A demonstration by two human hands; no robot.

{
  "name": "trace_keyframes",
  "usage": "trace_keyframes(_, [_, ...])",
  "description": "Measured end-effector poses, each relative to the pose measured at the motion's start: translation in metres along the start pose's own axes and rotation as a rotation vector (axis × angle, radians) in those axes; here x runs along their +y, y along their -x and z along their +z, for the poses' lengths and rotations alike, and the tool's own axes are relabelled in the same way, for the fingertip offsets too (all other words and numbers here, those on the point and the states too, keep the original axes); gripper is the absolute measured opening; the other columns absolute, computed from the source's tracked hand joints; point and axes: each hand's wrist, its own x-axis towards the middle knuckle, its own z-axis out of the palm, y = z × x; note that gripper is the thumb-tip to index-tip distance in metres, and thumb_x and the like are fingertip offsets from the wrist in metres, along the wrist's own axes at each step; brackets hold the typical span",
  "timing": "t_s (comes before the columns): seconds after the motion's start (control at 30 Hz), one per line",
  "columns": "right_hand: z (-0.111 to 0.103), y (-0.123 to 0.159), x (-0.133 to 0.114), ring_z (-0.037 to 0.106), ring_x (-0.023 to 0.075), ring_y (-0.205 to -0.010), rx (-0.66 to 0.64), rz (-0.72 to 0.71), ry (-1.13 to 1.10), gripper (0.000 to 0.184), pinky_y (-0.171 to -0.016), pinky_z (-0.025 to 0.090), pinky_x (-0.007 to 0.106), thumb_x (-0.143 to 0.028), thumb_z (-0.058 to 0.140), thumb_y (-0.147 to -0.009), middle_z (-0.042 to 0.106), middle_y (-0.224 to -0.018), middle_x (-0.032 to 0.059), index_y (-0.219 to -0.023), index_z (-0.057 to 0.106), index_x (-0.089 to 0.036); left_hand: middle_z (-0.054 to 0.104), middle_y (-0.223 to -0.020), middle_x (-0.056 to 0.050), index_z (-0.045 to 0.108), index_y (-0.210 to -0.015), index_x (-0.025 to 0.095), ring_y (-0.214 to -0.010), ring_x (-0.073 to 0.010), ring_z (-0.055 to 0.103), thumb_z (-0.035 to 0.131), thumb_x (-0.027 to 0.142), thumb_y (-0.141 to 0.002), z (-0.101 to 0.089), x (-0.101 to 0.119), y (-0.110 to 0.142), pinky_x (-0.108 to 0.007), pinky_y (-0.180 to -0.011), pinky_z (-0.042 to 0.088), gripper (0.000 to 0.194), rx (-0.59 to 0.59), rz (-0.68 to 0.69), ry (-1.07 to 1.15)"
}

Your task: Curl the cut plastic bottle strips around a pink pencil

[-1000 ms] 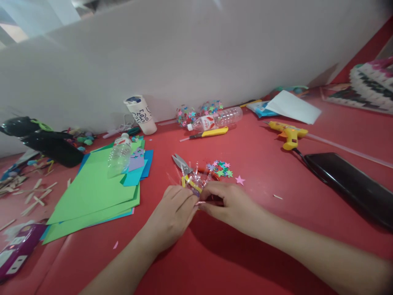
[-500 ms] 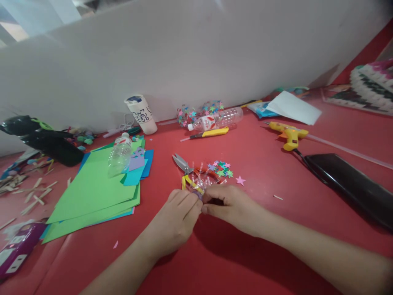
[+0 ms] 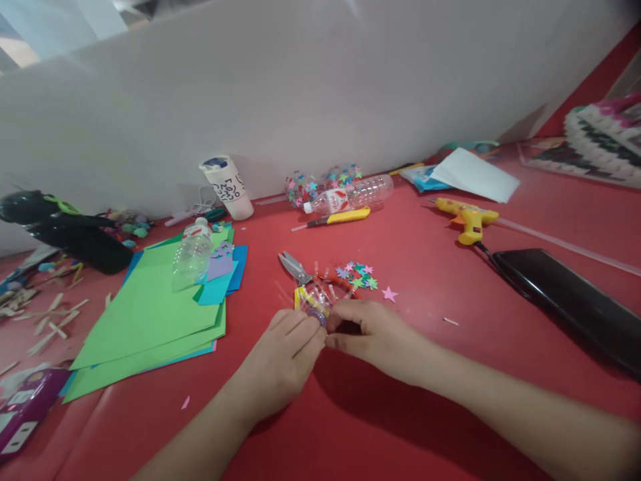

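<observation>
My left hand (image 3: 293,351) is closed around a clear plastic bottle piece (image 3: 328,288) whose edge is cut into thin strips fanning away from me. A purple round part (image 3: 316,315) shows at its near end. My right hand (image 3: 373,334) pinches at that same end, thumb and forefinger curled together; their tips are partly hidden. Just beyond lie scissors (image 3: 295,267) with red and yellow handles, blades half apart, partly covered by the strips. Small coloured foam stars (image 3: 358,274) are piled to the right, with a single pink star (image 3: 389,294) beside them.
Green foam sheets (image 3: 150,294) carry a clear bottle (image 3: 193,257) on the left. A yellow cutter (image 3: 345,216) and another bottle (image 3: 368,192) lie near the wall. On the right are a yellow glue gun (image 3: 468,220) and black case (image 3: 565,294); a purple power strip (image 3: 35,407) lies left.
The bottle piece has turned slightly in my hands, its strips leaning more to the left and the purple part showing more. The whole view has shifted a little.
</observation>
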Motion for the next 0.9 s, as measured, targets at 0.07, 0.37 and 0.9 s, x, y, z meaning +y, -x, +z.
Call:
trace_keyframes(0.07, [-0.0003,0.0005,-0.0004,0.053,0.0115,-0.063,-0.016,-0.008,-0.009,0.008,-0.057,0.036,0.022,-0.016,0.057,-0.078,0.058,-0.066,-0.0023,-0.07,0.058,-0.018,0.058,-0.083,-0.009,0.057,-0.093,0.009,-0.075,-0.019,0.044,0.038,0.009,-0.089,0.0003,0.001,0.0004,-0.033,-0.067,0.038,0.019,0.0,0.021,-0.017])
trace_keyframes(0.37, [-0.0023,0.0013,-0.0028,0.051,0.0108,-0.061,-0.027,-0.017,-0.093,0.011,-0.057,0.037,0.022,-0.014,0.058,-0.076,0.056,-0.062,-0.0034,-0.066,0.056,-0.017,0.058,-0.083,-0.009,0.057,-0.089,0.011,-0.075,-0.0188,0.046,0.036,0.01,-0.09,-0.0004,0.0015,0.0001,-0.033,-0.068,0.04,0.021,0.034,0.007,-0.014])
trace_keyframes(0.9, [0.0058,-0.0001,0.0005,0.049,0.0112,-0.062,0.209,-0.099,0.166,0.015,-0.054,0.033,0.022,-0.024,0.056,-0.084,0.058,-0.069,-0.0007,-0.07,0.055,-0.018,0.061,-0.088,-0.006,0.057,-0.094,0.015,-0.083,-0.0184,0.053,0.053,0.017,-0.085,0.0034,-0.0051,-0.0055,-0.033,-0.075,0.043,0.01,0.137,-0.293,0.184])
